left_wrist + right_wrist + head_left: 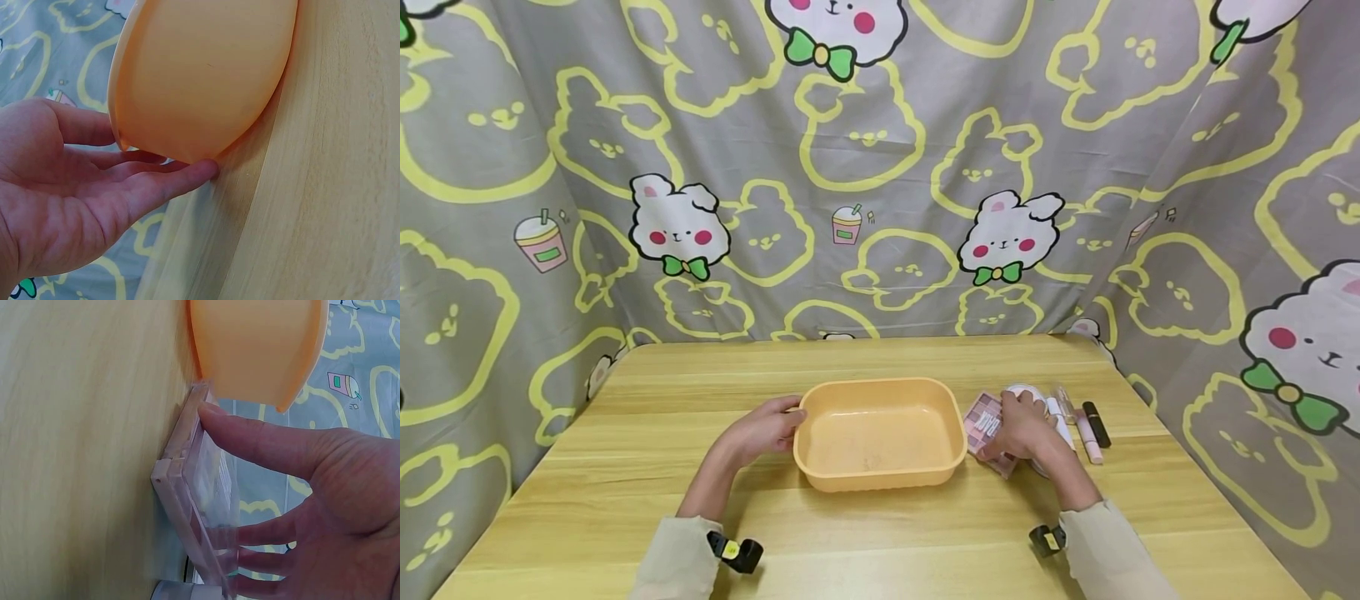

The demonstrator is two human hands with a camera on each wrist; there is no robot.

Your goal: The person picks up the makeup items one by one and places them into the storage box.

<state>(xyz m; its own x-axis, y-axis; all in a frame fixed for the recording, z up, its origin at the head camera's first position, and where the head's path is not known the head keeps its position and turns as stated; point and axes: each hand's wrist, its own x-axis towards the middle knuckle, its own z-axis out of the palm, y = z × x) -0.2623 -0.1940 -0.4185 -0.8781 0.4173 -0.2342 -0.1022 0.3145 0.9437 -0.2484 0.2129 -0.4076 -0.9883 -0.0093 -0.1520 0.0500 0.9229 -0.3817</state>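
An orange plastic basin point(880, 437) stands upright on the table, with bare floor inside. My left hand point(767, 429) holds its left end; in the left wrist view the thumb point(87, 128) is at the rim and the other fingers lie along the outer wall. To the right of the basin, my right hand point(1026, 427) grips a pink checkered eyeshadow palette point(981, 423) with a clear lid. The right wrist view shows the thumb point(250, 437) on one edge of the palette point(194, 506) and the other fingers at the far edge, partly hidden by it.
Partly under the right hand lies a white round item point(1028, 389). Beside it are a white tube point(1062, 423), a clear tube point(1064, 402), a pink tube point(1087, 437) and a black tube point(1097, 425). A patterned curtain point(880, 208) surrounds the wooden table point(880, 542).
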